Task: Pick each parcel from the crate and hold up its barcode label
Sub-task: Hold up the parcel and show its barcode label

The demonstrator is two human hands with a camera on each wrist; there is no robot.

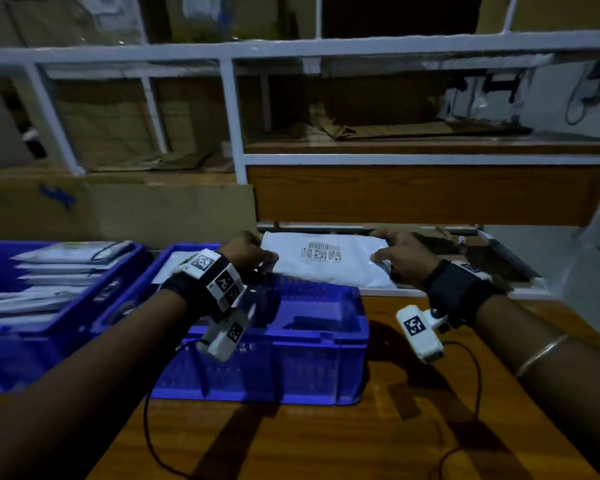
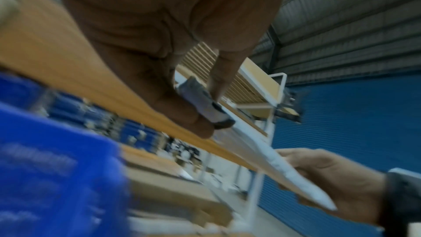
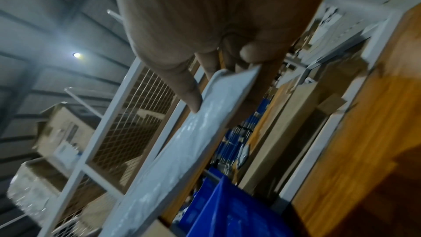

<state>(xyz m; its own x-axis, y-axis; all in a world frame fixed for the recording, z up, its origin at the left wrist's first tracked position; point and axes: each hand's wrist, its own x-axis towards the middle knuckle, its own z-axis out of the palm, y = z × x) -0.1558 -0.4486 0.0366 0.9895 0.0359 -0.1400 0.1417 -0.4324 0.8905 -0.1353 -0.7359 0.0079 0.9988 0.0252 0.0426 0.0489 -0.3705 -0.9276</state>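
A flat white parcel (image 1: 326,261) hangs in the air above the far edge of a blue crate (image 1: 274,344), its barcode label (image 1: 321,252) facing up toward me. My left hand (image 1: 253,254) pinches the parcel's left end. My right hand (image 1: 399,254) grips its right end, thumb on top and fingers underneath. In the left wrist view the parcel (image 2: 262,156) appears edge-on, with my right hand (image 2: 330,179) at its far end. The right wrist view shows my thumb pressed on the parcel (image 3: 182,147).
A second blue crate (image 1: 49,299) at the left holds several white parcels. Both crates sit on a wooden table (image 1: 326,441). A white metal rack (image 1: 236,133) with cardboard and a wooden shelf stands behind. Camera cables trail over the table.
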